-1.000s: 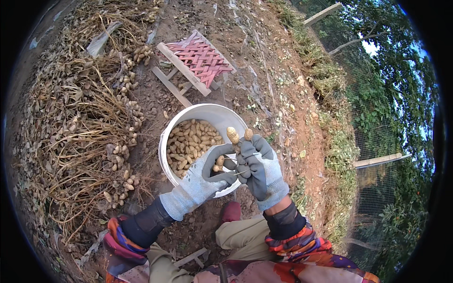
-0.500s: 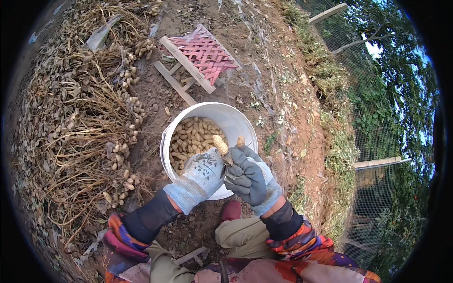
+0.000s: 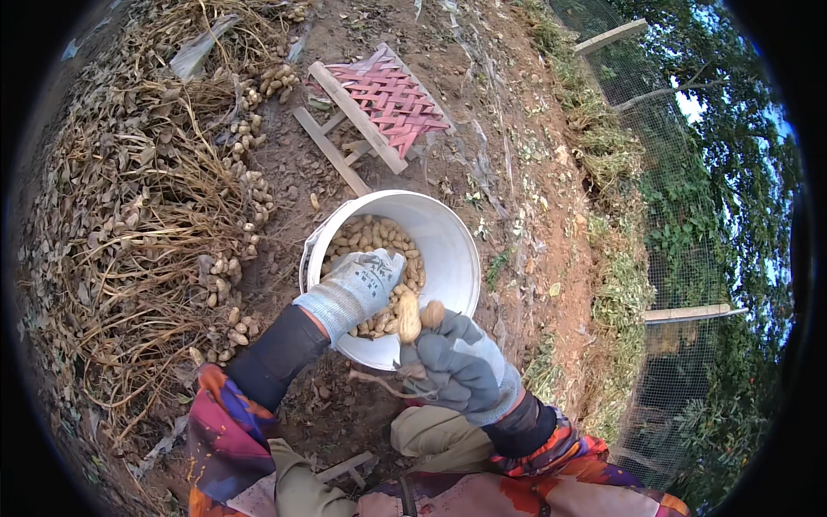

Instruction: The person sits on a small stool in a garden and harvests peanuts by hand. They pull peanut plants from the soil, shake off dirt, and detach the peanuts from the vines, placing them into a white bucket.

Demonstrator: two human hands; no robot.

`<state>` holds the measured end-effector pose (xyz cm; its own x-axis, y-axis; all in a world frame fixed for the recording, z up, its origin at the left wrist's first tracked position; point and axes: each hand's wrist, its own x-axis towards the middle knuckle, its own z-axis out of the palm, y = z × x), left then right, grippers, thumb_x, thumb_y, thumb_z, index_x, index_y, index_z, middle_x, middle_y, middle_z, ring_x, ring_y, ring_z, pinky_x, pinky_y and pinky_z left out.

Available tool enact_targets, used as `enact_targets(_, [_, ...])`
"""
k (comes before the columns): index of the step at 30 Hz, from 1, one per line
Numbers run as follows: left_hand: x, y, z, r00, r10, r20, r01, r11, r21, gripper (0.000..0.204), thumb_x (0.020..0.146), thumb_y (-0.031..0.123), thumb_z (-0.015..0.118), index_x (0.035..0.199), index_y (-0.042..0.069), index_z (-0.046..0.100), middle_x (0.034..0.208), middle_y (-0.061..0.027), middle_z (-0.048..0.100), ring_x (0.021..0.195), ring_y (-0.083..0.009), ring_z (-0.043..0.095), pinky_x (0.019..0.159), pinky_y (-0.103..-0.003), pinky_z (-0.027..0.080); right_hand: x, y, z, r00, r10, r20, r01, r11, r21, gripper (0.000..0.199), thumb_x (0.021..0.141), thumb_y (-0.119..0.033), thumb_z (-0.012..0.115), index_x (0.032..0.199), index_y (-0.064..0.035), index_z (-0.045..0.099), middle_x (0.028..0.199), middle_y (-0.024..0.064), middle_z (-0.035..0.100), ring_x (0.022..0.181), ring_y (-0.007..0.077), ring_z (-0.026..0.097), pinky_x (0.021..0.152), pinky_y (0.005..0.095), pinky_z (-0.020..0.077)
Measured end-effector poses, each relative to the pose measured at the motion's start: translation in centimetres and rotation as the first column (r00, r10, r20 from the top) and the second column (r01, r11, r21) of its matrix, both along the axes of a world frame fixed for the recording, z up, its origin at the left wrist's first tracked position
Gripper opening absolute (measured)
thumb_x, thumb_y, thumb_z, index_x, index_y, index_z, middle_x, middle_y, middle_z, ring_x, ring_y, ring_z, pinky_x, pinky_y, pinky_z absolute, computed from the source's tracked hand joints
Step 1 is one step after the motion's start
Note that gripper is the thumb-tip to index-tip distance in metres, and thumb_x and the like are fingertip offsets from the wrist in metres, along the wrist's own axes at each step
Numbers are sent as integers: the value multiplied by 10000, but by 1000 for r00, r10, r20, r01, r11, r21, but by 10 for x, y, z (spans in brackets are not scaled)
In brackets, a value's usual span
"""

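Left hand: gloved in light grey, left hand reaches over the near-left rim of the bucket, palm down, fingers curled loosely above the pods inside; cannot tell whether anything is gripped in it.
Right hand: gloved in darker grey, right hand sits at the near rim of the bucket, fingers closed on a thin plant stem.
Peanut pods in hand: two pale peanut pods stand up from the right hand's fingertips, just over the bucket's near edge, between the two hands.
Stem: runs left from the right hand, low and near, below the bucket rim.
Bucket: white bucket stands on the bare soil in the middle of the scene, upright, partly filled.
Bucket contents: loose peanuts cover the bottom, heaped toward the left side under the left hand.
Plant heap: large pile of dry peanut plants fills the left of the scene; clusters of pods show along its right edge, near the bucket.
Stool: small wooden stool with a woven pink seat lies tilted on the ground beyond the bucket, far centre.
Ground: reddish soil with scattered dry leaves.
Fence: wire mesh fence with wooden posts runs down the right side, green growth behind it.
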<state>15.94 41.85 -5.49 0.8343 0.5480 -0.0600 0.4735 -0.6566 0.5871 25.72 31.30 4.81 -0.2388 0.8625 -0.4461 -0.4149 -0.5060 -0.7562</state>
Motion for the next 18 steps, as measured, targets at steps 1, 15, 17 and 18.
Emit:
enact_targets(1, [-9, 3, 3, 997, 10, -82, -19, 993, -113, 348, 802, 144, 523, 1123, 18, 479, 1017, -138, 571, 924, -261, 600, 762, -373, 489, -10, 3, 11, 997, 46, 60, -39, 993, -109, 215, 880, -125, 521, 1086, -70, 497, 738, -18, 518, 455, 23, 400, 402, 179, 313])
enact_targets(15, [-37, -4, 29, 573, 587, 572, 415, 394, -820, 399, 863, 368, 550, 1055, 19, 562, 794, -20, 582, 625, -87, 582, 560, -203, 473, 15, 12, 12, 956, -174, 236, 216, 962, -165, 114, 872, -127, 546, 946, -75, 477, 585, -37, 432, 374, 24, 321, 328, 169, 226])
enact_targets(17, [-38, -11, 45, 667, 579, 468, 352, 309, -884, 331, 850, 291, 587, 1035, 17, 571, 779, -18, 580, 585, -82, 576, 499, -189, 456, 16, 13, 16, 950, -124, 286, 186, 962, -201, 121, 864, -138, 566, 927, -75, 484, 562, -51, 415, 386, 23, 327, 330, 173, 230])
enact_targets(18, [-37, -11, 50, 669, 610, 425, 344, 253, -904, 238, 815, 190, 623, 976, 19, 585, 734, -8, 574, 537, -67, 550, 429, -167, 407, 16, 11, 15, 946, -135, 293, 198, 960, -196, 118, 863, -136, 565, 927, -70, 491, 576, -48, 426, 398, 22, 336, 333, 173, 236])
